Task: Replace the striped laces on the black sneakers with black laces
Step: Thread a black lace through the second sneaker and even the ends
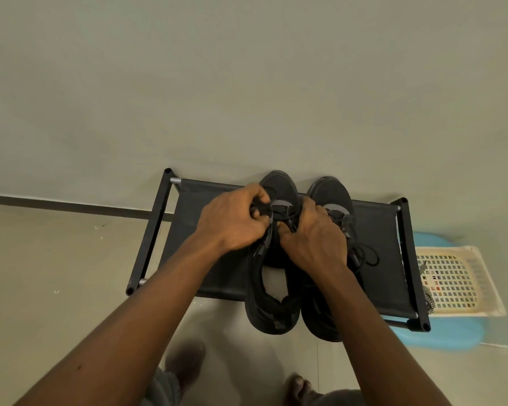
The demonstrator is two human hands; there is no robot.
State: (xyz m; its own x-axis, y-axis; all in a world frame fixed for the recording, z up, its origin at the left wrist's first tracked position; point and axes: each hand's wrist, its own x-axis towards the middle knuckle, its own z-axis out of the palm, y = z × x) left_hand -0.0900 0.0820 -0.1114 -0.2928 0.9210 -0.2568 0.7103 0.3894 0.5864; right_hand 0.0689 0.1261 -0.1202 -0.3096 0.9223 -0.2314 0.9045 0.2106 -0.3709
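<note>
Two black sneakers sit side by side on the fabric shelf of a black shoe rack [211, 200], toes towards the wall and heels overhanging the front bar. Both hands work on the left sneaker [273, 315]. The left hand [235, 221] is closed, its fingers and thumb pinching the black lace [288, 215] near the upper eyelets. The right hand [311, 232] is curled over the lacing on the other side, its fingers gripping strands of the same lace. The right sneaker [332, 191] carries loose black loops [367, 254] spilling over its outer side. A small tab at the left sneaker's heel is too dark to read.

A striped lace [428, 300] lies beyond the rack's right end, against a cream perforated basket [464, 276] resting on a blue plastic item [452, 335]. The person's bare feet [299, 385] show below.
</note>
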